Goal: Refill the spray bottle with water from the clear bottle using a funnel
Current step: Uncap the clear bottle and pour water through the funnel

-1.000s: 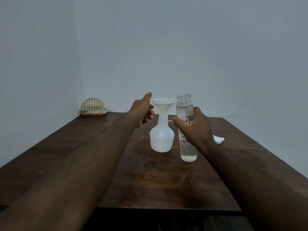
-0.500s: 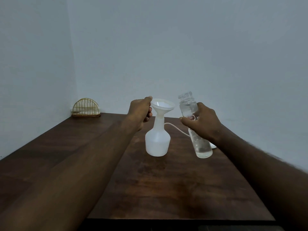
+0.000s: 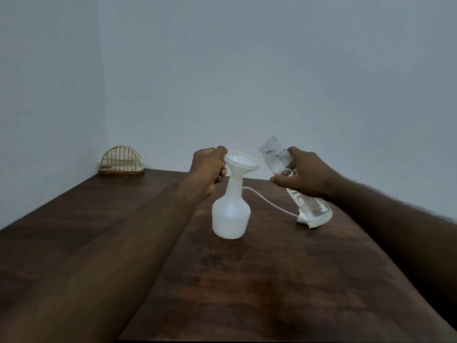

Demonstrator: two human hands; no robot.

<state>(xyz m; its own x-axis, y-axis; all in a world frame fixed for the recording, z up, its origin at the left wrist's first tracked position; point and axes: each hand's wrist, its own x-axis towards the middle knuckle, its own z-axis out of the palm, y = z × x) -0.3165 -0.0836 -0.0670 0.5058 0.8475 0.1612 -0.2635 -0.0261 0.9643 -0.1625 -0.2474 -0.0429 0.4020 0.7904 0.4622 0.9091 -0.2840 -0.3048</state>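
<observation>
Centrally, the white spray bottle [image 3: 231, 215] is standing upright on the dark wooden table [image 3: 272, 280], with no trigger head on its neck. A white funnel [image 3: 241, 162] is sitting in that neck, its bowl tilting slightly down to the right. The left hand [image 3: 209, 167] is pinching the funnel's left rim, thumb on top and fingers curled below. The right hand [image 3: 304, 174] is gripping the clear bottle [image 3: 275, 155] around its labelled middle, fingers and thumb wrapped about it. The clear bottle is leaning with its uncapped, threaded mouth up and to the left, near the funnel but apart from it, and water is lying in its lower part. Whether its base is touching the table cannot be told. The detached spray head [image 3: 302, 219] is lying just beside that base, its thin dip tube [image 3: 268, 201] curving back behind the spray bottle. A wire napkin holder [image 3: 121, 161] is standing in the far left corner.
</observation>
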